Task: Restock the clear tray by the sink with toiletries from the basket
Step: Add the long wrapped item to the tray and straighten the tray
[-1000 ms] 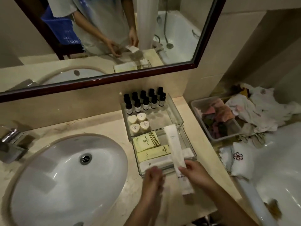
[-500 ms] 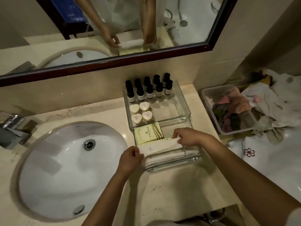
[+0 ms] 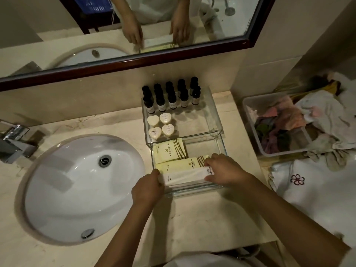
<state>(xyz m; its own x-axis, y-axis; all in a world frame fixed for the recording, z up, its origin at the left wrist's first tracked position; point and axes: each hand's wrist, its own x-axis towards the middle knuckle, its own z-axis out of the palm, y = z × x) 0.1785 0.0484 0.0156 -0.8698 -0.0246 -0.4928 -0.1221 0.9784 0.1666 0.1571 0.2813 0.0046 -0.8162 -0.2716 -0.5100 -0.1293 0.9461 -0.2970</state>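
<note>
A clear two-level tray (image 3: 215, 116) stands on the counter right of the sink. Its upper level holds several dark bottles (image 3: 171, 97) and several heart-shaped soaps (image 3: 159, 125). The lower level holds two yellow packets (image 3: 170, 150) and long white wrapped packets (image 3: 185, 176) lying crosswise at the front. My left hand (image 3: 147, 186) grips the left end of the top white packet. My right hand (image 3: 223, 169) pinches its right end between thumb and fingers. The packet lies low in the tray's front section.
A white sink (image 3: 77, 187) with a chrome tap (image 3: 15, 143) lies to the left. A plastic bin (image 3: 248, 105) of coloured cloths sits at the right, with white towels (image 3: 316, 182) and a bathtub beside it. A framed mirror (image 3: 134, 64) hangs above.
The long white packet, held pointing away from me a second ago, was turned crosswise and lowered into the tray's front section. Both hands stayed on its ends.
</note>
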